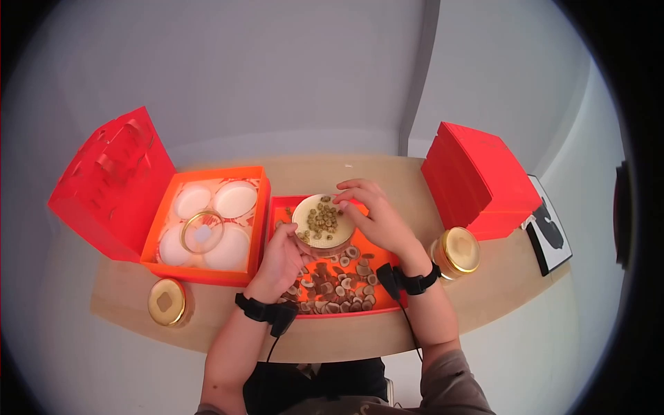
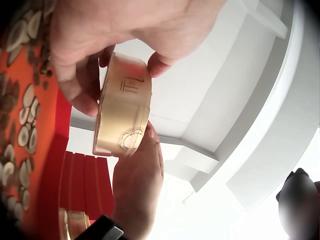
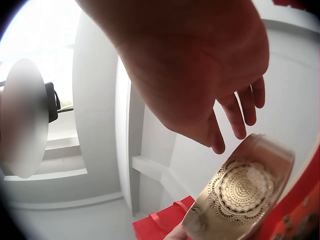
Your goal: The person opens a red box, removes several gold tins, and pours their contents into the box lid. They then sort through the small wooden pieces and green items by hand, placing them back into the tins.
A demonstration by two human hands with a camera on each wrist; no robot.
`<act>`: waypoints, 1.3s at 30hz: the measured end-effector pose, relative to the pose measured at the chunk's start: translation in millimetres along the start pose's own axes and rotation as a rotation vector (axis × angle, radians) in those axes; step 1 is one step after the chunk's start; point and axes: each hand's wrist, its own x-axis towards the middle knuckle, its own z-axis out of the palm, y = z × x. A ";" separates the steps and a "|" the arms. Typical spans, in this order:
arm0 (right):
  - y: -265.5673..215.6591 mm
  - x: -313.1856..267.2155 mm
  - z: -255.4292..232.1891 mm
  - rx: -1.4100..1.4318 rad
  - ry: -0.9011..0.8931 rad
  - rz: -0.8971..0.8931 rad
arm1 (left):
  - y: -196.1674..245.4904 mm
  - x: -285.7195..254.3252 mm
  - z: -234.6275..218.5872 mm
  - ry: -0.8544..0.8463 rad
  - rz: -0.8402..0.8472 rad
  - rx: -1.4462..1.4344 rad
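My left hand (image 1: pixel 278 261) grips a round, shallow container (image 1: pixel 309 246) by its side, thumb at the rim, above the red tray. Small greenish-brown dried pieces (image 1: pixel 322 218) lie on its pale inside. The left wrist view shows the container's gold printed side (image 2: pixel 125 107) between the fingers and thumb of my left hand (image 2: pixel 130 25). At the container's right rim is my right hand (image 1: pixel 373 216), fingers spread over the edge. In the right wrist view, the fingers of my right hand (image 3: pixel 205 75) hang loosely above the container (image 3: pixel 240 192); whether they touch any piece cannot be told.
Sliced brown pieces (image 1: pixel 335 287) cover the lower part of the red tray (image 1: pixel 277 207). An open orange box (image 1: pixel 259 228) holds white round items and a clear gold-rimmed ring (image 1: pixel 201 232). Gold-lidded jars (image 1: pixel 167 302) (image 1: pixel 460 250) flank both. Red bags (image 1: pixel 114 183) (image 1: pixel 477 180) stand at either side.
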 end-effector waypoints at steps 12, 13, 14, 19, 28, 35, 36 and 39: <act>-3.8 -3.9 5.7 -0.123 -0.109 -0.071 | 1.2 -2.9 2.7 0.012 0.001 0.003; -3.2 -4.2 5.3 -0.168 -0.096 -0.071 | 0.9 -2.2 1.6 0.012 -0.004 0.006; -4.4 -4.1 4.5 -0.169 -0.095 -0.070 | 0.8 -1.7 1.0 0.011 -0.009 0.010; -10.1 -2.6 -0.7 -0.028 -0.046 0.020 | 0.2 -0.9 2.3 0.033 0.003 0.015; -6.5 -8.8 11.8 -0.086 -0.136 -0.019 | 4.1 -3.3 10.6 0.028 0.001 0.030; -2.1 -5.7 7.3 -0.009 -0.064 0.027 | 1.2 -0.7 7.5 0.069 0.013 0.013; -3.1 -6.8 8.7 -0.057 -0.074 0.020 | 1.3 1.2 5.0 0.063 0.012 0.018; -3.5 -8.5 8.8 -0.115 -0.095 0.021 | -3.0 1.5 -1.1 0.029 -0.014 0.057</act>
